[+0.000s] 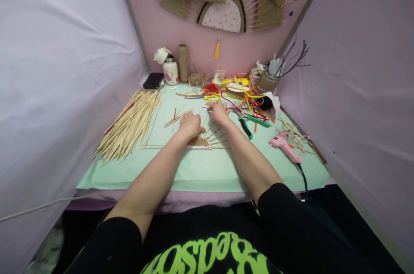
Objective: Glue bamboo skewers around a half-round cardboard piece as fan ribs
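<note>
On the green tabletop lies a fan-shaped piece: a brown half-disc (198, 141) with thin wooden sticks (217, 137) radiating from it and a pale straight strip (198, 148) along its lower edge. My left hand (190, 125) rests over its upper left side, fingers curled down and thumb toward the half-disc; what lies under those fingers is hidden. Just beyond, my right hand (218, 112) has its fingers pinched together at the outer end of a thin stick. A small brown piece (210, 104) shows by its fingertips. Small red marks dot the sticks on the right.
A big pile of wooden sticks (129, 129) lies left. Right are green-handled pliers (246, 128), a pink glue gun (286, 146) with a cord, and stick offcuts (296, 133). Behind are scissors (211, 97), coloured pipe-cleaner-like strips (247, 100), a bottle (170, 70) and a phone (153, 80).
</note>
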The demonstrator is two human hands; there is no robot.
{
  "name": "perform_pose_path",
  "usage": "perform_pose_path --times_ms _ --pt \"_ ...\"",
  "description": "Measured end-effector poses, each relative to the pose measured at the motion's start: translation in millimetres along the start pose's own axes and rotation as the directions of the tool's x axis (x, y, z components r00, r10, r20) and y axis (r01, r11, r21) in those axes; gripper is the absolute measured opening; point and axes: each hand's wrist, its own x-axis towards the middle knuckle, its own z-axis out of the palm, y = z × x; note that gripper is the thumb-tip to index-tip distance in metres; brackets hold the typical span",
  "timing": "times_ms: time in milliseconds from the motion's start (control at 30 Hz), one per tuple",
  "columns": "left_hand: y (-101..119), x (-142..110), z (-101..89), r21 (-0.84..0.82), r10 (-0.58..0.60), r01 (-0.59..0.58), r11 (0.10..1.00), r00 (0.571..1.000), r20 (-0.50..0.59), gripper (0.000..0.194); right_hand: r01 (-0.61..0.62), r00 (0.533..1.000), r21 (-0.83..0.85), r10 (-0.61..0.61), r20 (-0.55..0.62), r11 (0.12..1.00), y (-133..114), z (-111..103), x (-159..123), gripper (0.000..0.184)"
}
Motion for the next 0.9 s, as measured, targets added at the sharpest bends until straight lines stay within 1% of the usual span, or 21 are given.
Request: perform_pose_path --times_ms 200,367,467,767,900 --pt "-3.8 0.4 -6.3 -0.048 0.029 -0.029 0.998 1.0 0.006 0.034 0.004 1.0 -0.023 -0.004 -0.009 1.0 1.2 1.6 1.9 0.038" --pt "-16.7 2.3 -11.9 -0.057 0.166 -0.162 0.985 0.984 0.063 0.034 -0.001 1.0 0.001 0.001 -0.019 1.0 2.1 4.8 4.1 0.037" --pt "-21.5 2.8 -12.2 -0.045 0.215 -0.211 0.976 0.973 0.085 0.035 0.002 1.0 0.008 -0.001 -0.021 1.0 2.1 4.8 4.2 0.037" --pt "-19.1 1.9 -13.0 -0.035 0.221 -0.219 0.975 0.971 0.091 0.035 0.012 1.0 0.02 -0.012 -0.018 1.0 1.5 4.0 1.8 0.036" --pt "-18.3 1.3 -13.7 -0.026 0.206 -0.205 0.979 0.974 0.091 0.034 0.008 1.0 0.019 -0.008 -0.027 1.0 1.5 4.5 1.8 0.037"
